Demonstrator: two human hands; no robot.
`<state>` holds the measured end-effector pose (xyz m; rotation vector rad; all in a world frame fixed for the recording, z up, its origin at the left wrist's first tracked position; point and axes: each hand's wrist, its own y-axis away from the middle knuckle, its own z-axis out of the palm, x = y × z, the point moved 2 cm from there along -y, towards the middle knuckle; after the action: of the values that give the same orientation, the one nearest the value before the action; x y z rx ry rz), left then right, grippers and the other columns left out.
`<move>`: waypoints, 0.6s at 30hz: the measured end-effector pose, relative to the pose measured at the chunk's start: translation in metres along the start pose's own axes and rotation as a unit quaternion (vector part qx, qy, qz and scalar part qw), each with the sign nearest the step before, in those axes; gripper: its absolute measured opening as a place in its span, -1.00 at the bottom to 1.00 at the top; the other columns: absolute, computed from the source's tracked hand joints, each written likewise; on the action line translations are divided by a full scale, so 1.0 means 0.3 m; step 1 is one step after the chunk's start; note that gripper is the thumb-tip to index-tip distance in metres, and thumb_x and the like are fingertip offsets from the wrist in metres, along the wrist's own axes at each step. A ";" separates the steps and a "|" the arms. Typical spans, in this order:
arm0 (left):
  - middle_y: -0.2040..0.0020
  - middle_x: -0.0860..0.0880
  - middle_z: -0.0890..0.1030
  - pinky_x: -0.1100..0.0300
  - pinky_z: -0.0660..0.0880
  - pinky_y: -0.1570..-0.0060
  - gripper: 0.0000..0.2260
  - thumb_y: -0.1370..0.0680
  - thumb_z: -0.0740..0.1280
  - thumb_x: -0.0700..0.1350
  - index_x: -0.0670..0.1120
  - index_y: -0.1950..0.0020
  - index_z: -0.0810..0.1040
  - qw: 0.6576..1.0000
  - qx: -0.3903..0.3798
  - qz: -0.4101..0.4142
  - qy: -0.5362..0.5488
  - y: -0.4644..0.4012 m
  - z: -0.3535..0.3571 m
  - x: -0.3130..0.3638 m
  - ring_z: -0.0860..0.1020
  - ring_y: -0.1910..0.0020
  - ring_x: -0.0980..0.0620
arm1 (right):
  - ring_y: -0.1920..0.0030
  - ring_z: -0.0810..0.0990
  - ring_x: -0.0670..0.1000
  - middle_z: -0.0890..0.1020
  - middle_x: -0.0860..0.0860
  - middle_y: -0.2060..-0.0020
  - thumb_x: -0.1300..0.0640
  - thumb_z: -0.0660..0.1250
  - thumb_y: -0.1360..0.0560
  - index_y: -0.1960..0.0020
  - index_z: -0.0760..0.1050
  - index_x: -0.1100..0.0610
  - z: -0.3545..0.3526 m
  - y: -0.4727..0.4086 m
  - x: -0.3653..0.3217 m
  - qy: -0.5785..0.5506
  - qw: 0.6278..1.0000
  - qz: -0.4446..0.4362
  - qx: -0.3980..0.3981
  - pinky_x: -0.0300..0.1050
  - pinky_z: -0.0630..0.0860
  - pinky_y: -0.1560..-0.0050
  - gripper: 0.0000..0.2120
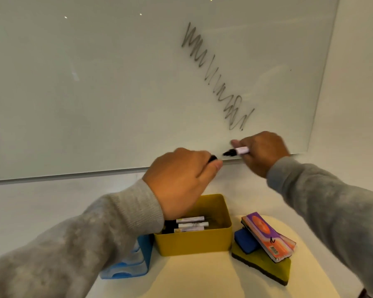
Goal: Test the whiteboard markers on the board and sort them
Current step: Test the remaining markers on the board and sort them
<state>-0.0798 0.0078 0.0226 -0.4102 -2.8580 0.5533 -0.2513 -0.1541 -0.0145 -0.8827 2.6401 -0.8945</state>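
Right hand: the right hand (265, 152) has its fingers (235, 143) curled round an uncapped marker (237, 151), black tip pointing left at the whiteboard's lower edge.
Left hand: the left hand (179, 179) pinches a black cap (61, 158) between thumb and fingers, just beside the marker tip.
Whiteboard: the whiteboard (95, 82) on a pale wall bears a faint grey scribble (215, 78).
Desk: a cream desk (202, 276) carries a yellow box (194, 239) with more markers (191, 224) near the far edge, a blue holder (134, 261) at its left, and erasers (265, 241) at its right.
Writing: the labels are too blurred to read.
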 end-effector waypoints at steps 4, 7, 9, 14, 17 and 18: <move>0.39 0.01 0.39 0.01 0.37 0.27 -0.60 -0.67 0.07 0.14 -0.02 0.30 0.30 0.995 0.028 -0.054 0.074 -0.021 -0.052 -0.117 0.38 0.40 -0.01 | 0.27 0.55 0.15 0.63 0.05 0.32 -0.14 0.17 -0.63 0.15 0.64 0.00 -0.012 0.033 0.121 0.009 0.995 0.098 -0.022 -0.02 0.51 0.21 -0.63; 0.38 0.00 0.39 -0.04 0.39 0.26 -0.61 -0.68 0.10 0.12 -0.04 0.29 0.29 0.991 0.028 -0.074 0.106 -0.047 -0.014 -0.148 0.36 0.39 -0.01 | 0.35 0.49 0.09 0.51 -0.03 0.41 -0.08 0.27 -0.60 0.33 0.39 -0.03 0.010 0.020 0.051 -0.024 0.995 0.088 -0.032 -0.09 0.38 0.34 -0.66; 0.38 0.00 0.41 -0.05 0.43 0.26 -0.62 -0.67 0.11 0.14 -0.03 0.28 0.30 0.991 0.042 -0.074 0.104 -0.054 0.004 -0.146 0.38 0.38 -0.01 | 0.37 0.48 0.07 0.50 -0.03 0.40 -0.08 0.29 -0.56 0.24 0.35 -0.02 0.032 0.017 0.016 -0.068 0.994 0.078 -0.038 -0.11 0.34 0.37 -0.74; 0.37 0.03 0.45 0.06 0.40 0.32 -0.66 -0.64 0.19 0.12 0.03 0.29 0.30 0.990 0.098 -0.078 0.063 -0.055 -0.002 -0.186 0.44 0.38 0.01 | 0.38 0.47 0.07 0.54 0.07 0.29 0.03 0.24 -0.61 -0.12 0.35 -0.10 0.059 0.020 -0.044 -0.258 0.959 0.045 -0.112 -0.04 0.42 0.34 -0.88; 0.40 0.06 0.41 0.13 0.32 0.36 -0.66 -0.64 0.22 0.08 0.03 0.31 0.30 0.983 0.142 -0.091 0.066 -0.063 -0.024 -0.241 0.40 0.41 0.05 | 0.36 0.46 0.01 0.54 0.04 0.28 0.12 0.21 -0.65 -0.24 0.37 -0.10 0.032 0.005 -0.080 -0.294 0.950 0.018 -0.101 -0.15 0.40 0.33 -0.80; 0.41 0.07 0.40 0.14 0.31 0.36 -0.66 -0.64 0.23 0.06 0.04 0.32 0.29 0.980 0.160 -0.095 0.068 -0.067 -0.034 -0.257 0.38 0.41 0.06 | 0.35 0.47 -0.01 0.56 0.01 0.28 0.12 0.24 -0.64 -0.24 0.40 -0.10 0.014 0.000 -0.088 -0.304 0.949 0.017 -0.082 -0.20 0.41 0.32 -0.79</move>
<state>-0.0092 -0.0304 0.0285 -0.1136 -2.5780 0.8889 -0.2286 -0.1401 -0.0175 -0.9590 2.1921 -0.3144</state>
